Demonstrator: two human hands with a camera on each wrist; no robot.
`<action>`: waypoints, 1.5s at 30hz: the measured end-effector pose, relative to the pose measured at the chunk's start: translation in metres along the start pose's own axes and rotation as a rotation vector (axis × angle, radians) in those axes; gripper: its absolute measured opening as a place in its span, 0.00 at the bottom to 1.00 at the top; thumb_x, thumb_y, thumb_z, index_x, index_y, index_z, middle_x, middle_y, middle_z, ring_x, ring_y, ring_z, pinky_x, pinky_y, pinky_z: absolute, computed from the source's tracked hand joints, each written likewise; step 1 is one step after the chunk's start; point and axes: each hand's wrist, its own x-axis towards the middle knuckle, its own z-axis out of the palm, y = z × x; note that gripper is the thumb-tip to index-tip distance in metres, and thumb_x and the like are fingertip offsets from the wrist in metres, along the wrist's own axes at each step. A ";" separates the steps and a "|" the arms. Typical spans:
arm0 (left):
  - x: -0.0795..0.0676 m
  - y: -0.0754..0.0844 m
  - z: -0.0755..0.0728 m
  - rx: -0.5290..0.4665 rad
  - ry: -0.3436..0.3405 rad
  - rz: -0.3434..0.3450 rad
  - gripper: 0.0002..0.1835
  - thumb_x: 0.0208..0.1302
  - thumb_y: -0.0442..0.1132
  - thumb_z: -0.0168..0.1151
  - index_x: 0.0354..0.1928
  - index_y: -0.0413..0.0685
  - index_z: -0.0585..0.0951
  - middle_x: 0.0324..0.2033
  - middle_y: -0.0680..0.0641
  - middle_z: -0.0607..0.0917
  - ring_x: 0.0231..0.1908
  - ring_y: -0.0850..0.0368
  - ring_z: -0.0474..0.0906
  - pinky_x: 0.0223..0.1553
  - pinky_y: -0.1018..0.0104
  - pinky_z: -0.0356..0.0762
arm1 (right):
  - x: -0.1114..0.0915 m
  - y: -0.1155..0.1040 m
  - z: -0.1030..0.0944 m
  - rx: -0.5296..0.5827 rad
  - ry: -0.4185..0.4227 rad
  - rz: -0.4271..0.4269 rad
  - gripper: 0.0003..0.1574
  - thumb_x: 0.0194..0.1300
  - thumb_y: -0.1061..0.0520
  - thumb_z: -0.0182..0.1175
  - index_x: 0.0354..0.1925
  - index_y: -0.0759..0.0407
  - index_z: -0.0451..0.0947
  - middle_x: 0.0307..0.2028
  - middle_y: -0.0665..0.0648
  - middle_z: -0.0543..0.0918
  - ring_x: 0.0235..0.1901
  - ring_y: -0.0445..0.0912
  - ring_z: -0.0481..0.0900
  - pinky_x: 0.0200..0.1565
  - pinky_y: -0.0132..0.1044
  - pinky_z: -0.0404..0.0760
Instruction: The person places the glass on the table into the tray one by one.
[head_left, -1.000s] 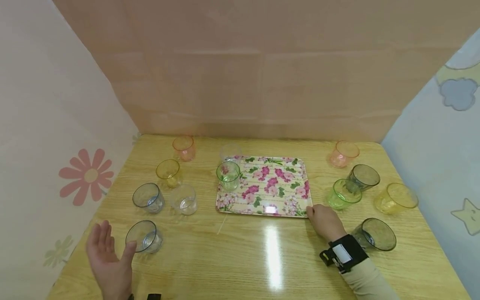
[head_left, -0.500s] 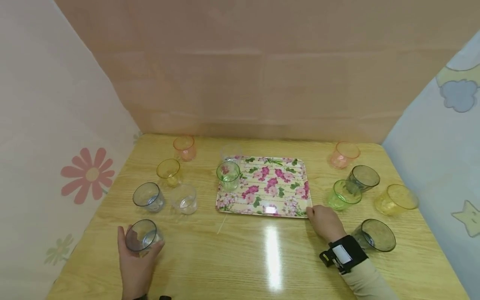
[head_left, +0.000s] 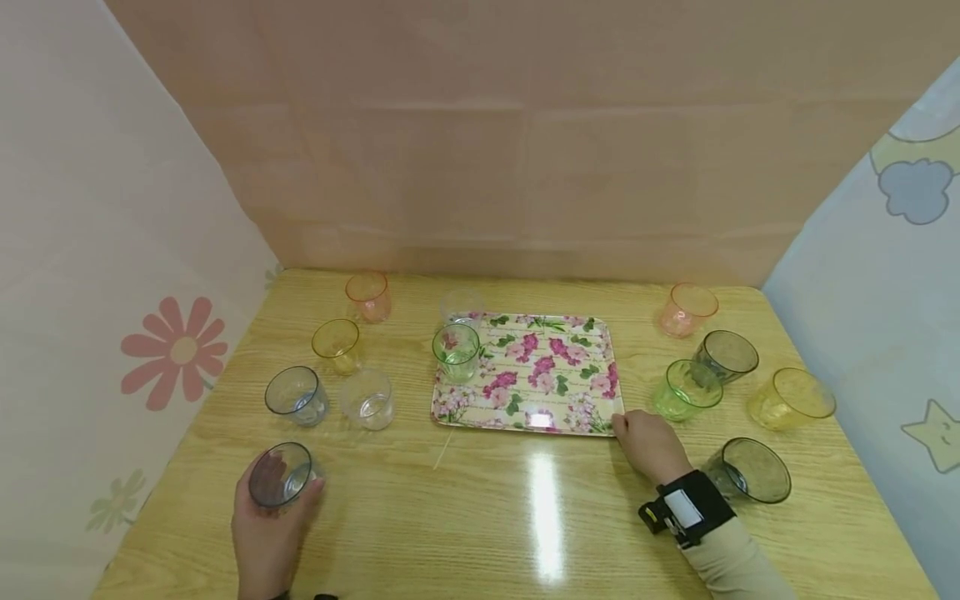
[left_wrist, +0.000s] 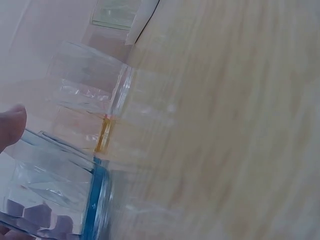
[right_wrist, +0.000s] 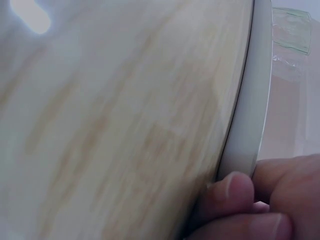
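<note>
In the head view my left hand holds a blue-grey tumbler at the table's near left, fingers on its far left side and thumb on its right. The left wrist view shows this tumbler upright, with fingertips behind its clear wall. My right hand grips the near right corner of a flowered tray. In the right wrist view its curled fingers pinch the tray's pale rim. A green tumbler stands on the tray's left part, with a clear tumbler at its back left corner.
Left of the tray stand another blue-grey tumbler, a clear one, a yellow one and a pink one. On the right are pink, green, yellow and two dark grey tumblers.
My left hand has moved right from beside the near left tumbler and closed around it. The right hand stays at the tray's corner, and the other tumblers stand where they were.
</note>
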 end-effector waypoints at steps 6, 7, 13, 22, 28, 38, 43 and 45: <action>-0.003 0.006 0.002 -0.049 0.017 0.031 0.44 0.46 0.27 0.72 0.67 0.46 0.64 0.60 0.43 0.71 0.60 0.51 0.67 0.62 0.71 0.62 | 0.001 0.002 0.001 0.004 -0.013 0.019 0.28 0.72 0.54 0.42 0.13 0.56 0.62 0.12 0.50 0.58 0.13 0.44 0.58 0.21 0.36 0.58; -0.003 0.009 0.004 -0.060 0.013 0.045 0.43 0.45 0.26 0.71 0.66 0.45 0.65 0.60 0.42 0.72 0.59 0.51 0.68 0.61 0.71 0.63 | 0.001 0.002 0.001 0.004 -0.015 0.023 0.28 0.72 0.54 0.42 0.13 0.56 0.62 0.12 0.50 0.58 0.13 0.44 0.58 0.21 0.36 0.58; -0.005 0.032 0.019 -0.061 -0.098 0.173 0.42 0.44 0.22 0.70 0.65 0.40 0.66 0.58 0.41 0.74 0.58 0.52 0.71 0.58 0.71 0.67 | 0.000 0.000 -0.001 0.003 -0.010 0.018 0.28 0.72 0.55 0.43 0.13 0.56 0.63 0.12 0.51 0.60 0.14 0.45 0.60 0.21 0.37 0.60; -0.005 0.063 0.060 -0.106 -0.369 0.411 0.43 0.45 0.21 0.69 0.66 0.35 0.63 0.58 0.37 0.73 0.59 0.49 0.69 0.60 0.67 0.66 | 0.000 0.000 -0.001 0.011 -0.019 0.014 0.28 0.72 0.55 0.43 0.13 0.56 0.63 0.12 0.51 0.60 0.14 0.45 0.60 0.21 0.37 0.60; -0.004 0.076 0.091 -0.062 -0.491 0.441 0.43 0.47 0.30 0.72 0.67 0.42 0.64 0.60 0.40 0.73 0.60 0.49 0.68 0.61 0.63 0.66 | 0.000 0.000 -0.002 0.014 -0.028 0.019 0.28 0.72 0.54 0.43 0.13 0.56 0.63 0.12 0.51 0.59 0.13 0.45 0.59 0.21 0.36 0.60; -0.001 0.077 0.142 -0.054 -0.567 0.371 0.43 0.44 0.40 0.76 0.64 0.48 0.65 0.60 0.46 0.72 0.62 0.51 0.65 0.62 0.51 0.64 | 0.000 -0.001 -0.003 0.009 -0.018 0.013 0.29 0.72 0.54 0.43 0.13 0.56 0.62 0.11 0.50 0.59 0.13 0.44 0.59 0.21 0.36 0.59; 0.005 0.069 0.157 -0.031 -0.579 0.331 0.43 0.44 0.39 0.76 0.63 0.46 0.64 0.60 0.42 0.72 0.62 0.48 0.66 0.61 0.49 0.65 | 0.001 -0.001 -0.002 0.013 -0.027 0.018 0.29 0.73 0.53 0.43 0.13 0.55 0.62 0.12 0.50 0.59 0.13 0.44 0.58 0.21 0.36 0.59; 0.007 0.065 0.161 -0.010 -0.589 0.310 0.44 0.44 0.40 0.76 0.64 0.45 0.63 0.60 0.41 0.71 0.62 0.47 0.66 0.61 0.49 0.65 | 0.001 0.000 -0.002 0.013 -0.028 0.020 0.29 0.73 0.53 0.43 0.13 0.55 0.62 0.12 0.50 0.59 0.13 0.44 0.58 0.21 0.36 0.59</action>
